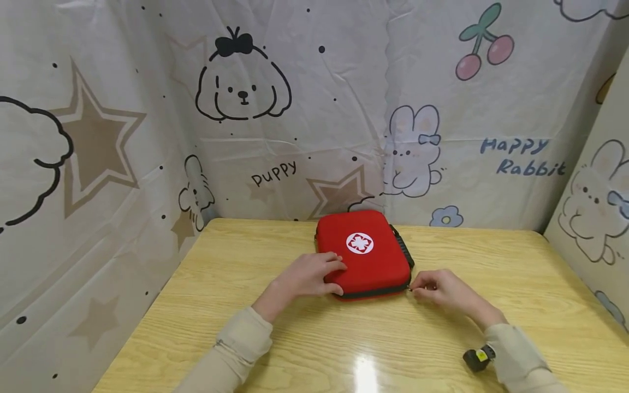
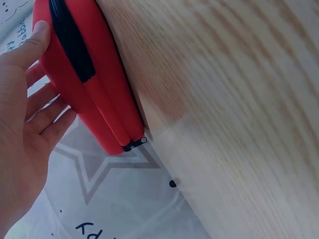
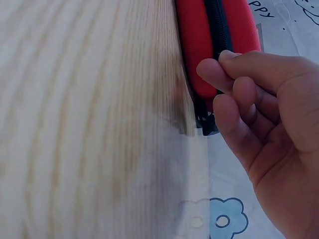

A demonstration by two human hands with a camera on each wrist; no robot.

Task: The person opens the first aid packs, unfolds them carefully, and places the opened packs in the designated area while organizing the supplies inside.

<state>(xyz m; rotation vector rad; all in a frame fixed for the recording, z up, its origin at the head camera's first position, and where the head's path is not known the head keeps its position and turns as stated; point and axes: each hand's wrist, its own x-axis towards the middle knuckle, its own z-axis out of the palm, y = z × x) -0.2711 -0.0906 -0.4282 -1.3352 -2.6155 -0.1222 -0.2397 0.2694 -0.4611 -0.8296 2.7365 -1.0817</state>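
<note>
A red first-aid case (image 1: 368,267) with a white round emblem lies flat at the back of the table, lid down on its base. My left hand (image 1: 314,274) rests on its front left corner, fingers on the lid and thumb at the front edge. At the front right corner, my right hand (image 1: 440,289) pinches the zipper pull between thumb and forefinger; the pull itself is mostly hidden. Along the case's side, the black zipper (image 3: 215,25) looks closed in the right wrist view. Another zipper end (image 2: 135,144) with a small tab shows in the left wrist view.
The case's black carry handle (image 1: 403,246) is on its right side. A wooden table (image 1: 319,349) runs beneath everything. Printed cloth (image 1: 304,136) hangs close behind and at both sides. A black wrist camera (image 1: 478,359) is strapped to the right sleeve.
</note>
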